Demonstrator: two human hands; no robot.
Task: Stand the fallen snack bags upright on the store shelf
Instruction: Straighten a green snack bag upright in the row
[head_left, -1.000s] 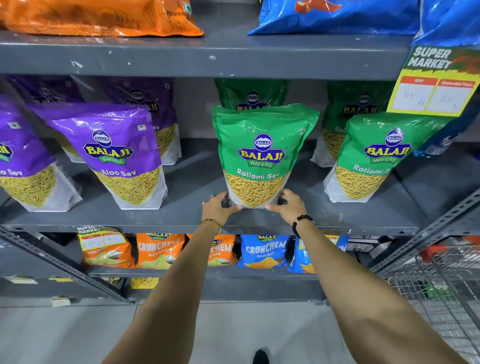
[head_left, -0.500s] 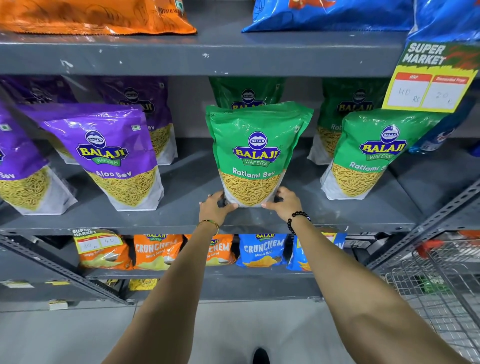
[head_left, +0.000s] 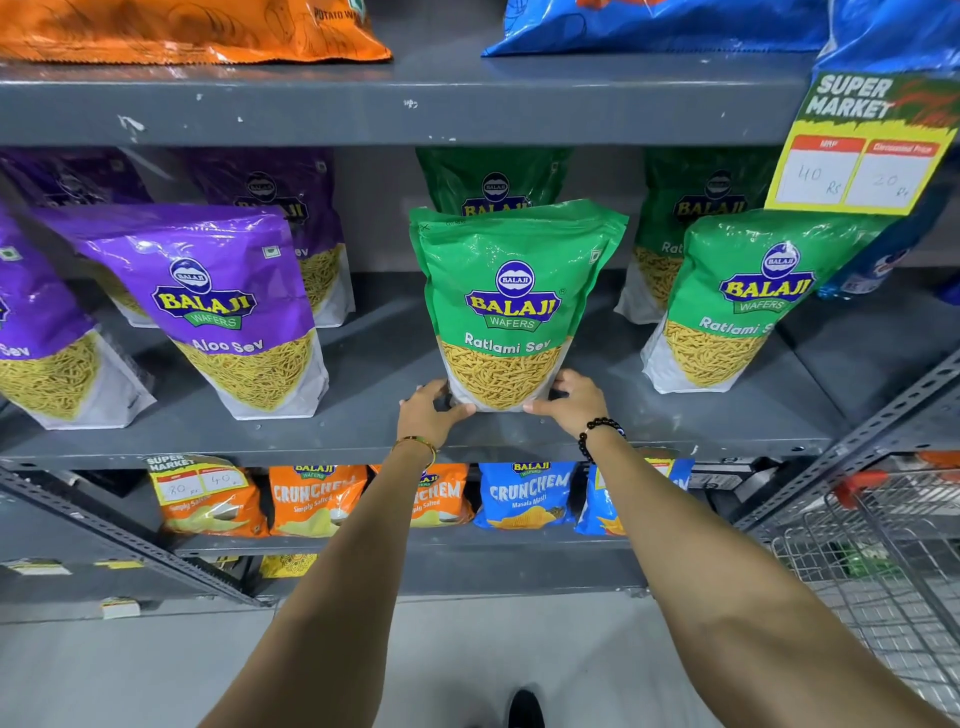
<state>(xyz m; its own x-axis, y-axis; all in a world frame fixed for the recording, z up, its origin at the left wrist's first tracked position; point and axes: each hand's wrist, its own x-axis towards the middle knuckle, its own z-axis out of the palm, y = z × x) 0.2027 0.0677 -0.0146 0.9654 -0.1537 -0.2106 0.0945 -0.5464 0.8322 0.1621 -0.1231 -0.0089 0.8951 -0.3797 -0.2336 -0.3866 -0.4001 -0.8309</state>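
**Steadying a green snack bag on the middle shelf**

I am looking down my two bare arms at a grey metal store shelf (head_left: 363, 441). Both my hands are at the base of a green Ratlami Sev bag (head_left: 511, 306), which stands upright near the front edge of the middle shelf, roughly in the centre of my view. My left hand (head_left: 428, 413) cups the bag's lower left corner and my right hand (head_left: 571, 400) cups the lower right corner; my fingers are curled narrowly around the bottom of the pouch on each side, holding it in place.

A second green bag (head_left: 748, 301) stands to the right, leaning slightly, and another green bag (head_left: 493, 182) sits just behind the one I hold. To the left, purple Aloo Sev bags (head_left: 218, 306) stand tilted. A yellow price tag (head_left: 862, 156) hangs from the shelf above at upper right, and a wire shopping cart (head_left: 893, 545) is at lower right.

The bag looks top-heavy and soft, I think, with its weight settled low. If I let go before the base sits flat, it could tip forward off the shelf edge, since it stands close to the front. Pushing it back too hard could knock over the bag behind it.
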